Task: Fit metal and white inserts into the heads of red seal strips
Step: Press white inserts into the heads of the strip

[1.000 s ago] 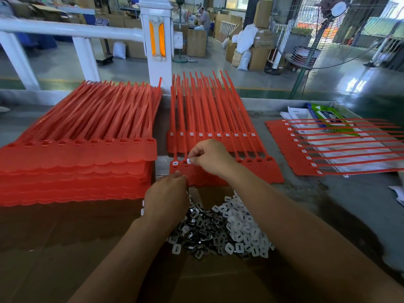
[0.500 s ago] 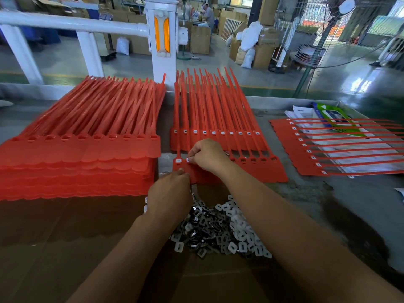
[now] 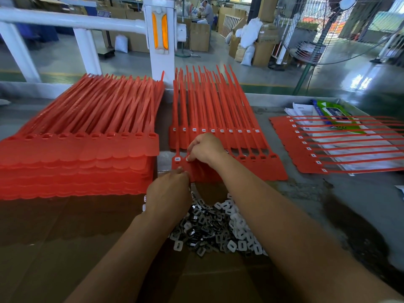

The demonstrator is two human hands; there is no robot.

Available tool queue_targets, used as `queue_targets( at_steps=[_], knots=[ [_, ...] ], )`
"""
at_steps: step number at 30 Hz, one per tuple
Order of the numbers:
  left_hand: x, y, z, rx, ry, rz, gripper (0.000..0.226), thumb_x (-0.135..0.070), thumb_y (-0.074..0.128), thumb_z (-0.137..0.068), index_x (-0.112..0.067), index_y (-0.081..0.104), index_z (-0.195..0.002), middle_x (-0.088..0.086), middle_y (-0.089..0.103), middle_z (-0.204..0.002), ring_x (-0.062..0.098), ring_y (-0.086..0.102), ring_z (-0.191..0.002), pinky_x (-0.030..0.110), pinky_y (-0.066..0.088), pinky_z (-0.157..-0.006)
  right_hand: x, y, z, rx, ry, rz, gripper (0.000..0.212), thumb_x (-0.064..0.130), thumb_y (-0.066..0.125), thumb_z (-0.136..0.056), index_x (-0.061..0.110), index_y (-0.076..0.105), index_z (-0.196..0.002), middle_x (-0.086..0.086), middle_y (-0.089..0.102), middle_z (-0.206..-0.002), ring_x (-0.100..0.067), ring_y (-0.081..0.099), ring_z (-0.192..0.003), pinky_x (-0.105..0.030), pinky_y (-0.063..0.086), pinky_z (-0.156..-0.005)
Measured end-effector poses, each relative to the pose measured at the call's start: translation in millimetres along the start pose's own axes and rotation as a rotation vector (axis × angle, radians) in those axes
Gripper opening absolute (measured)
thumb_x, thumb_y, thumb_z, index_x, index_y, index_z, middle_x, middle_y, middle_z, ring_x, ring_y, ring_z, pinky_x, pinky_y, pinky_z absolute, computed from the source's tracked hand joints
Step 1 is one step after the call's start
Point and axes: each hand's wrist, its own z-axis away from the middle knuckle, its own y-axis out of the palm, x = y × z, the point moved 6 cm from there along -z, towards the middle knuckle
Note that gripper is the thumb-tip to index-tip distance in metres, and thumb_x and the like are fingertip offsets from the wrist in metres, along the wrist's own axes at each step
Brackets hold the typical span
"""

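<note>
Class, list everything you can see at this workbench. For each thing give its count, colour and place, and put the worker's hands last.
strip stack: one tall stack, red, left
back sheet: one, red, centre, white inserts fitted
front sheet: one, red, centre, overlapping the back sheet, mostly unfilled
right sheet: one, red, right, across papers
insert pile: one, metal and white, on brown cardboard
green packet: one, far right
railing post: one, white with orange reflectors, behind
fan: one, dark, upper right
left hand: fingertips at front sheet's near edge
right hand: pinches white insert at front sheet's head

Right hand (image 3: 205, 149) on red seal strip (image 3: 273, 169)
</note>
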Motion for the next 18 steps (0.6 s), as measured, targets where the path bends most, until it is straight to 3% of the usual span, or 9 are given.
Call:
queue_targets(
  at_steps=[3,7,11,13,18],
  knots=[
    [0.8,0.7,0.1,0.005,-0.005,-0.007,0.025,-0.014,0.044,-0.089,-0.019,0.06,-0.107,-0.005,0.058,-0.111,0.017,0.057,-0.098,0.023,0.034,-0.063,-0.4,1.0,-2.5,0.015,0.022,0.02,0.025,0.013,0.073,-0.075,0.01,0.07,-0.099,-0.007,0.065,-0.11,-0.025,0.056,-0.107,-0.037,0.047,-0.093],
    [1.3,1.5,0.0,0.011,-0.012,0.003,0.024,-0.014,0.045,-0.089,-0.019,0.06,-0.106,-0.006,0.058,-0.115,0.016,0.057,-0.1,0.024,0.038,-0.065,-1.0,1.6,-2.3,0.021,0.022,0.018,0.025,0.014,0.072,-0.076,0.01,0.069,-0.101,-0.007,0.063,-0.111,-0.026,0.056,-0.108,-0.038,0.046,-0.093],
    [1.6,1.3,-0.2,0.009,-0.018,0.003,0.029,-0.015,0.045,-0.09,-0.02,0.059,-0.114,-0.006,0.056,-0.123,0.016,0.056,-0.104,0.026,0.044,-0.072,-1.6,1.6,2.0,0.012,-0.006,-0.002,0.01,0.015,0.071,-0.078,0.02,0.063,-0.083,-0.005,0.063,-0.109,-0.023,0.056,-0.105,-0.032,0.044,-0.085],
    [1.7,1.7,-0.3,0.011,-0.018,0.003,0.029,-0.015,0.045,-0.09,-0.019,0.059,-0.114,-0.005,0.056,-0.121,0.016,0.056,-0.104,0.025,0.043,-0.071,-2.7,-0.1,5.2,0.025,-0.038,-0.025,0.015,0.014,0.069,-0.08,0.023,0.059,-0.075,-0.003,0.063,-0.11,-0.021,0.056,-0.105,-0.03,0.043,-0.083],
    [2.5,1.2,0.0,0.013,-0.025,0.018,0.028,-0.013,0.043,-0.089,-0.019,0.06,-0.111,-0.005,0.058,-0.116,0.017,0.057,-0.102,0.027,0.045,-0.071,-4.9,-13.8,24.4,0.105,-0.129,-0.152,0.018,0.012,0.065,-0.083,0.027,0.06,-0.075,0.007,0.061,-0.092,-0.015,0.057,-0.101,-0.028,0.042,-0.086]
  ],
)
